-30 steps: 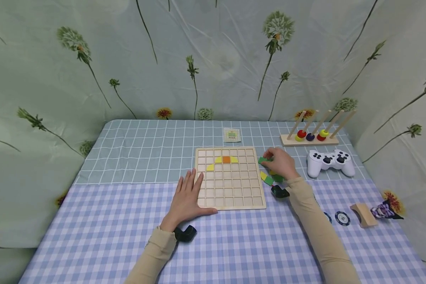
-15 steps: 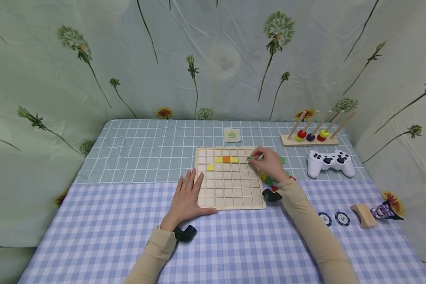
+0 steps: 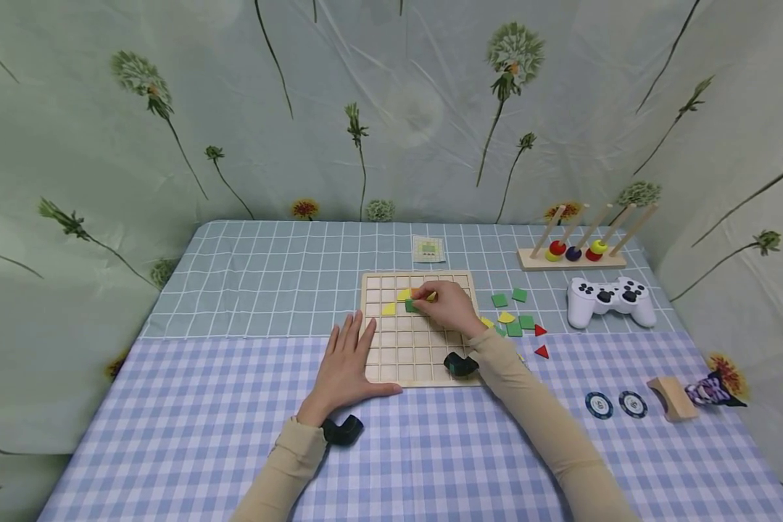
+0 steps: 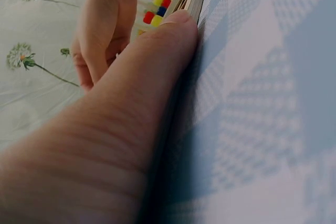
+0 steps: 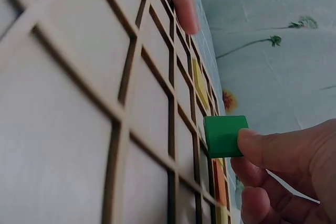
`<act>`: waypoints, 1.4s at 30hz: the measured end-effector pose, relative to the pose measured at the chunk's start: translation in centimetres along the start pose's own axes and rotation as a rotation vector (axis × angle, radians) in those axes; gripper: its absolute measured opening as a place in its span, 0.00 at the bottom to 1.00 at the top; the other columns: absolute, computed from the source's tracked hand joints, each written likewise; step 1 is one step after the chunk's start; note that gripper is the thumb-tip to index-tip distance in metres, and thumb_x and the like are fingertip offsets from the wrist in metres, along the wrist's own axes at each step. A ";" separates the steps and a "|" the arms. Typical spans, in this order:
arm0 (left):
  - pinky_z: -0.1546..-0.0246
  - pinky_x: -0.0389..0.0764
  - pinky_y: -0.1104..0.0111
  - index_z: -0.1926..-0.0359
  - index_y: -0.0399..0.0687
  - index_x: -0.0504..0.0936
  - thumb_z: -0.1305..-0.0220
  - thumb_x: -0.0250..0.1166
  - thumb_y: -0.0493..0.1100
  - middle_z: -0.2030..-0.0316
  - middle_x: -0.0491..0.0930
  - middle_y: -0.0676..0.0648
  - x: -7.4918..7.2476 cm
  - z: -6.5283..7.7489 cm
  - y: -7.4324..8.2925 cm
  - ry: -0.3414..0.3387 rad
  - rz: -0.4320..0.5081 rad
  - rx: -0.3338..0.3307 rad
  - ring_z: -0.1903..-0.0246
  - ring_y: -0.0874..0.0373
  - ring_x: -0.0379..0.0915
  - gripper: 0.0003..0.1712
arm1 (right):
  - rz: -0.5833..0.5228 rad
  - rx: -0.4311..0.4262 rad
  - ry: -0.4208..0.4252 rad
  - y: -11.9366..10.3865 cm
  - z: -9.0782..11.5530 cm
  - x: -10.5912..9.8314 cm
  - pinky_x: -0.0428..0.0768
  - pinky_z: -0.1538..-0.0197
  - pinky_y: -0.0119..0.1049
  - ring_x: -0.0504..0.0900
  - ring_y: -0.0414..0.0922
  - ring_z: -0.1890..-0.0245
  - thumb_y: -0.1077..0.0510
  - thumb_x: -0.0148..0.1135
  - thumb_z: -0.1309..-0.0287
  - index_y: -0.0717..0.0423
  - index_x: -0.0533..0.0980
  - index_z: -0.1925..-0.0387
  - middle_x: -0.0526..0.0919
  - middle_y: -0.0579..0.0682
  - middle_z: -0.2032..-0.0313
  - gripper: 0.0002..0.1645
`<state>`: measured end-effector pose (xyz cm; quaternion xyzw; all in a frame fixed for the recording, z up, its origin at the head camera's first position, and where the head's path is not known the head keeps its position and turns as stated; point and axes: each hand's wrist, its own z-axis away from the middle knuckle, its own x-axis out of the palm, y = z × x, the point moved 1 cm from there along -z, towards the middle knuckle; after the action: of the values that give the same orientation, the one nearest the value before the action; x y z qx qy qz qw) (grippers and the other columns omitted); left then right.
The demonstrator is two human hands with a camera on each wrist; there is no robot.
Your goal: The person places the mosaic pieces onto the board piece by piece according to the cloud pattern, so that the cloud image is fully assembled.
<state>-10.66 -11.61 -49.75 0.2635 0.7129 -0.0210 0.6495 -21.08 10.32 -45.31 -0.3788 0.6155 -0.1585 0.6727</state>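
A square wooden grid board (image 3: pixel 424 362) lies on the cloth, with yellow pieces (image 3: pixel 388 309) and an orange square (image 5: pixel 220 182) set in its upper cells. My right hand (image 3: pixel 449 308) pinches a green square tile (image 5: pixel 224 136) between thumb and fingers, over the cells just below the orange one. In the right wrist view the tile stands tilted at the grid; whether it touches the bottom of a cell I cannot tell. My left hand (image 3: pixel 344 366) rests with straight, spread fingers at the board's left edge, its thumb (image 4: pixel 176 30) along the near edge.
Loose green tiles (image 3: pixel 499 300), yellow pieces (image 3: pixel 506 317) and red triangles (image 3: pixel 542 351) lie right of the board. A pattern card (image 3: pixel 428 249) is behind it. Farther right are a peg stand (image 3: pixel 570 262), a white game controller (image 3: pixel 610 301), round chips (image 3: pixel 599 405) and a wooden arch (image 3: pixel 673 399).
My right hand has carried the green tile left from the loose pieces, across the board's right edge, to the upper middle cells. The left hand stays in place.
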 end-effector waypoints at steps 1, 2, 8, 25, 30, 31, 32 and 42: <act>0.32 0.35 0.52 0.26 0.43 0.47 0.61 0.58 0.84 0.28 0.42 0.37 0.0 0.0 0.0 -0.001 -0.001 -0.002 0.29 0.45 0.31 0.72 | 0.005 0.000 -0.005 -0.2 -0.1 0.2 0.70 0.73 0.35 0.71 0.42 0.77 0.54 0.68 0.44 0.51 0.84 0.68 0.83 0.44 0.68 0.05; 0.32 0.35 0.52 0.26 0.44 0.47 0.62 0.58 0.84 0.28 0.42 0.37 0.0 0.0 0.0 0.000 -0.001 -0.003 0.29 0.45 0.31 0.72 | 0.013 0.001 -0.008 -0.3 -0.2 0.4 0.70 0.73 0.35 0.72 0.42 0.76 0.54 0.68 0.44 0.51 0.84 0.68 0.83 0.44 0.68 0.05; 0.32 0.34 0.52 0.26 0.44 0.47 0.61 0.60 0.82 0.27 0.41 0.37 0.0 0.0 0.0 -0.006 0.002 -0.009 0.29 0.45 0.30 0.72 | 0.062 -0.003 -0.022 -1.0 -0.4 1.2 0.76 0.60 0.40 0.80 0.43 0.65 0.55 0.67 0.43 0.51 0.84 0.65 0.84 0.44 0.67 0.06; 0.31 0.34 0.53 0.26 0.44 0.47 0.61 0.58 0.83 0.27 0.40 0.38 -0.3 0.0 0.2 -0.032 -0.004 -0.024 0.29 0.46 0.30 0.72 | 0.158 -0.066 0.000 -0.3 0.0 0.5 0.76 0.65 0.38 0.78 0.41 0.68 0.54 0.67 0.43 0.50 0.85 0.69 0.80 0.43 0.70 0.05; 0.31 0.35 0.53 0.26 0.44 0.47 0.61 0.59 0.83 0.27 0.41 0.37 -0.3 0.0 0.2 -0.021 0.002 -0.018 0.29 0.45 0.31 0.72 | 0.119 -0.052 0.059 1.1 1.1 -2.1 0.73 0.71 0.37 0.75 0.43 0.73 0.55 0.66 0.43 0.55 0.85 0.67 0.81 0.45 0.72 0.07; 0.31 0.35 0.52 0.26 0.44 0.47 0.61 0.59 0.83 0.27 0.41 0.37 -0.4 0.0 0.2 -0.019 0.003 -0.018 0.29 0.45 0.31 0.72 | 0.119 -0.037 0.074 1.5 1.4 -2.7 0.71 0.74 0.36 0.74 0.43 0.76 0.55 0.66 0.43 0.55 0.85 0.67 0.80 0.46 0.73 0.08; 0.31 0.35 0.52 0.26 0.44 0.47 0.61 0.59 0.82 0.27 0.41 0.37 -0.4 0.0 0.2 -0.017 0.003 -0.017 0.29 0.45 0.31 0.72 | 0.117 -0.023 0.093 1.8 1.7 -3.3 0.69 0.75 0.35 0.73 0.43 0.77 0.55 0.66 0.43 0.56 0.85 0.67 0.80 0.46 0.73 0.08; 0.31 0.34 0.53 0.26 0.43 0.47 0.60 0.60 0.81 0.28 0.41 0.37 -0.4 0.0 0.2 -0.012 0.020 -0.009 0.29 0.45 0.31 0.71 | 0.209 0.200 0.167 5.8 4.0 -8.1 0.67 0.74 0.38 0.74 0.47 0.76 0.47 0.69 0.47 0.57 0.82 0.69 0.81 0.51 0.72 0.16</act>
<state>-10.53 -11.59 -49.35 0.2675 0.7066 -0.0129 0.6550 -20.34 20.99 -43.84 -0.2296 0.6865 -0.1790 0.6663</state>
